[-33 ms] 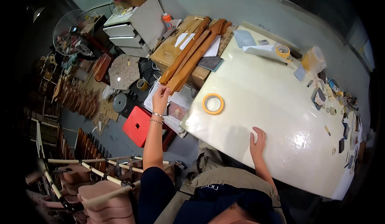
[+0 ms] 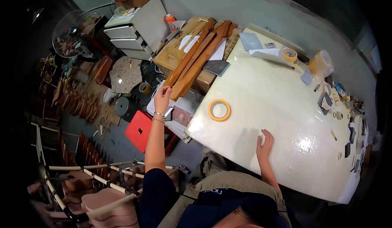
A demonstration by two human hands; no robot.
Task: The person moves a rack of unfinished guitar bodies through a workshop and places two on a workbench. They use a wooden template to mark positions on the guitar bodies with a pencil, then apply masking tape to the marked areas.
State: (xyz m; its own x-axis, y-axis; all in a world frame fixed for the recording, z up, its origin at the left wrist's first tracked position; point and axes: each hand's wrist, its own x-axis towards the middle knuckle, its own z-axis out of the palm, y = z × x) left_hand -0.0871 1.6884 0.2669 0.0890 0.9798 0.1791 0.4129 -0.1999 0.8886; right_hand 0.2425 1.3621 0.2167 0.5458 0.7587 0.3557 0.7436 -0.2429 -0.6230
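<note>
Several wooden guitar necks [image 2: 195,62] lie side by side, headstocks pointing away, on a cardboard box at the far left of the table. My left hand [image 2: 162,98] reaches out and has its fingers closed at the near end of the leftmost neck; the fingertips are partly hidden. My right hand [image 2: 265,143] is over the near part of the pale, film-covered table [image 2: 245,93], fingers loosely bent and thumb apart, with nothing in it. A roll of yellow tape [image 2: 219,110] lies flat on the table between my hands.
A dark flat block [image 2: 217,67] sits by the necks. Tape rolls [image 2: 290,55], sheets and small tools line the table's far and right sides. Left of me stand a red stool [image 2: 138,130], a rack with wooden body shapes [image 2: 109,203], a drawer cabinet [image 2: 139,27] and a fan [image 2: 73,32].
The whole view has shifted slightly, with the table and necks lying a little lower. Both hands keep nearly the same poses.
</note>
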